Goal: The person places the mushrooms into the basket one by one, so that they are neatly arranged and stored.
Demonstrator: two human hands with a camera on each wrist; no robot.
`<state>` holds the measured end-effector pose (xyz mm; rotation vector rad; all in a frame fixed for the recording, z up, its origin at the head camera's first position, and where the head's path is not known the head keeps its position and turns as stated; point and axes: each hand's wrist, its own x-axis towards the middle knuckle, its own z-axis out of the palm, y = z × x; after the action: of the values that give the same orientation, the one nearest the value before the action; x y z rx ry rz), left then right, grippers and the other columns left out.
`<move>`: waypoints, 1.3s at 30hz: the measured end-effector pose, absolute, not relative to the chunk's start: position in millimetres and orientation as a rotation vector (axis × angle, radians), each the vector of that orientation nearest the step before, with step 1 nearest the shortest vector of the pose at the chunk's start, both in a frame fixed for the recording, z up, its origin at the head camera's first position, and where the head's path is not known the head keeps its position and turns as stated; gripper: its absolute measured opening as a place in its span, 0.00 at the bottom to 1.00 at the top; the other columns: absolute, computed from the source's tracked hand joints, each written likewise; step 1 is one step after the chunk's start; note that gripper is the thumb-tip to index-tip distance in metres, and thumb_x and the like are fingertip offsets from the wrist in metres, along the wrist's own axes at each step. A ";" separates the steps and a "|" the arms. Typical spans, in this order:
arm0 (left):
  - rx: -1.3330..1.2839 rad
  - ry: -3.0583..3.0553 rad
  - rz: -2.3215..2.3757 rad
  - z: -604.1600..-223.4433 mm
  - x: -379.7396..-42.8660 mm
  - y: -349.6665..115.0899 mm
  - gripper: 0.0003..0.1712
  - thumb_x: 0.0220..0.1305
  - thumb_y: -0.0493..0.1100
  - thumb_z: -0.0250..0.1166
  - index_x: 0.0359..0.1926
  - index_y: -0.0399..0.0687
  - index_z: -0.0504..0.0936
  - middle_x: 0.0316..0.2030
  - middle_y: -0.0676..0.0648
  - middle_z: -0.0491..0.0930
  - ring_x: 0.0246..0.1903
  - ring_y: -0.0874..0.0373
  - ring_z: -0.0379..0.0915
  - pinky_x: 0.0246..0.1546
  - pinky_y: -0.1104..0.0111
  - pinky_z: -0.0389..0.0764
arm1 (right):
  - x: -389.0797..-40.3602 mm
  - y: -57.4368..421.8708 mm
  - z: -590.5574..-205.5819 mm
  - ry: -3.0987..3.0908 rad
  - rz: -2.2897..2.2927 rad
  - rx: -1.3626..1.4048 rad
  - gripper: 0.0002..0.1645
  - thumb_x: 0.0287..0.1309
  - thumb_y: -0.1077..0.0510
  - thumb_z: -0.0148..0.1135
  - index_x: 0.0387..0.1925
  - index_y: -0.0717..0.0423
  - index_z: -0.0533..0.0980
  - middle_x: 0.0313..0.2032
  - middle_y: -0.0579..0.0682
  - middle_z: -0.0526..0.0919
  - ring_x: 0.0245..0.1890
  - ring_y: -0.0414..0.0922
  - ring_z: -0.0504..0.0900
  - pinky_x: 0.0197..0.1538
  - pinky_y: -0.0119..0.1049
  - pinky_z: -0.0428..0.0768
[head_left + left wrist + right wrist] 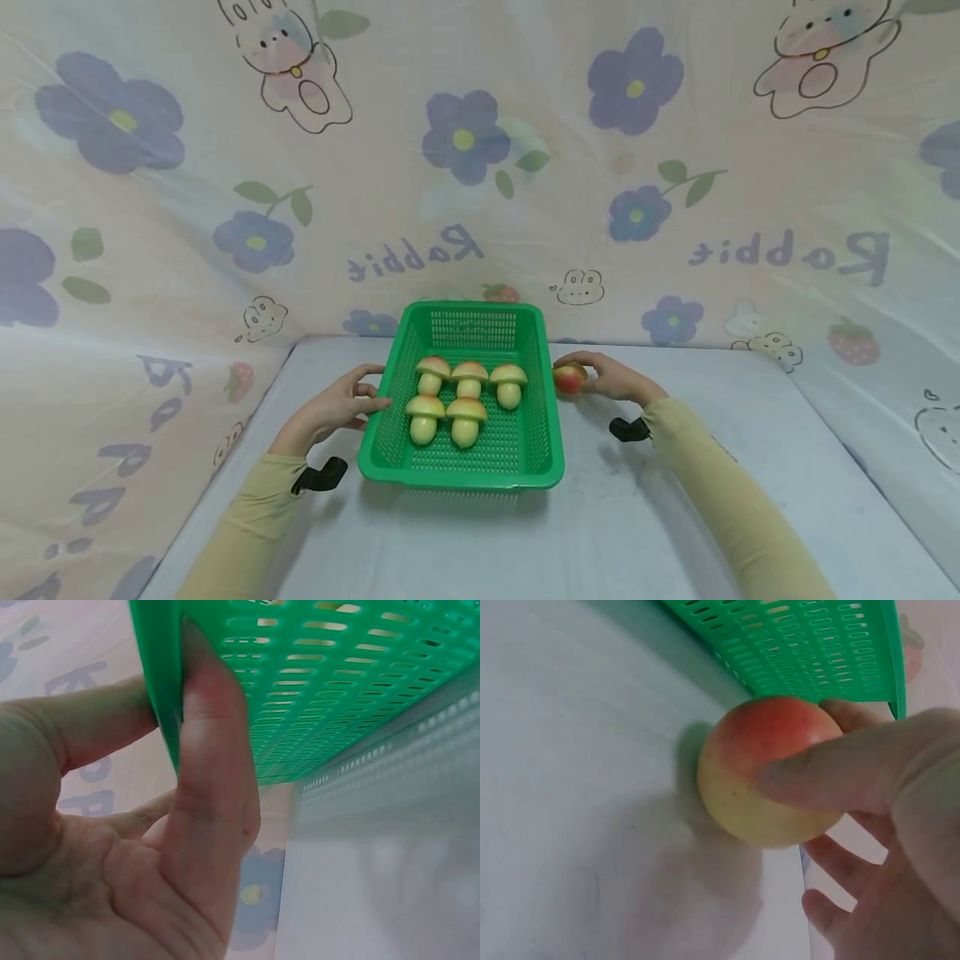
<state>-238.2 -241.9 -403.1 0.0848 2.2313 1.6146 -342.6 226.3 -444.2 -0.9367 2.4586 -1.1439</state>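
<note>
A green plastic basket (461, 479) stands mid-table, its slotted side towering in the left wrist view. Inside it lie several toy mushrooms (467, 408) with red-and-yellow caps and pale stems, in two rows. At the basket's left side my left hand (348, 404) grips the rim, thumb over the edge and other fingers along the outer wall. Just right of the basket, my right hand (607, 375) holds a round red-and-yellow piece (769, 787) coloured like the mushroom caps. The thumb presses on its near side; part of it is hidden behind the fingers.
A white-covered table (637, 517) lies under everything. Behind it hangs a cloth (540, 217) printed with flowers and rabbits, which also runs along both sides. Black straps (321, 477) stick out near both sleeve cuffs.
</note>
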 end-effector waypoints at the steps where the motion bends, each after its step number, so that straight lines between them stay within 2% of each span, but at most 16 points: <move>1: 0.084 2.230 1.615 -403.7 -238.4 -241.9 0.41 0.65 0.42 0.64 0.72 0.47 0.52 0.39 0.40 0.73 0.34 0.51 0.79 0.33 0.60 0.83 | -341.9 226.6 -444.4 2.465 -1.144 -0.916 0.29 0.57 0.69 0.63 0.61 0.61 0.70 0.61 0.60 0.71 0.62 0.60 0.65 0.61 0.64 0.60; 5: 0.092 2.230 1.612 -405.4 -238.7 -242.2 0.41 0.65 0.41 0.64 0.72 0.47 0.52 0.39 0.39 0.74 0.34 0.51 0.79 0.33 0.59 0.83 | -339.8 230.8 -445.2 2.482 -1.160 -0.845 0.32 0.56 0.65 0.67 0.62 0.61 0.69 0.61 0.60 0.69 0.62 0.60 0.64 0.62 0.63 0.60; 13: 0.106 2.236 1.611 -404.5 -238.5 -243.2 0.41 0.66 0.41 0.64 0.72 0.46 0.51 0.39 0.40 0.74 0.34 0.51 0.79 0.34 0.59 0.83 | -337.4 241.1 -449.1 2.507 -1.129 -0.814 0.36 0.53 0.65 0.69 0.63 0.63 0.67 0.59 0.60 0.71 0.58 0.60 0.67 0.58 0.61 0.64; 20: 0.104 2.241 1.601 -403.7 -237.9 -243.3 0.40 0.66 0.41 0.63 0.72 0.46 0.52 0.39 0.40 0.73 0.34 0.51 0.78 0.33 0.59 0.83 | -333.3 246.9 -447.8 2.505 -1.134 -0.713 0.39 0.53 0.63 0.70 0.65 0.63 0.65 0.63 0.62 0.65 0.60 0.65 0.65 0.57 0.60 0.67; 32: 0.095 2.250 1.593 -401.2 -237.0 -241.4 0.41 0.66 0.41 0.64 0.72 0.46 0.52 0.38 0.40 0.73 0.33 0.52 0.78 0.32 0.60 0.82 | -335.7 249.6 -447.8 2.449 -1.149 -0.793 0.41 0.53 0.66 0.69 0.66 0.63 0.62 0.65 0.63 0.62 0.63 0.67 0.61 0.60 0.61 0.65; 39: 0.103 2.245 1.595 -401.2 -236.9 -241.0 0.40 0.66 0.41 0.64 0.72 0.45 0.52 0.37 0.41 0.74 0.32 0.52 0.78 0.31 0.61 0.82 | -332.2 246.3 -443.1 2.455 -1.124 -0.806 0.38 0.53 0.68 0.67 0.65 0.65 0.63 0.64 0.66 0.64 0.61 0.69 0.63 0.53 0.56 0.73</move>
<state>-236.9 -241.0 -401.2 0.1028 2.2450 1.5946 -332.2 246.3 -443.1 -0.8058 2.4550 -1.1243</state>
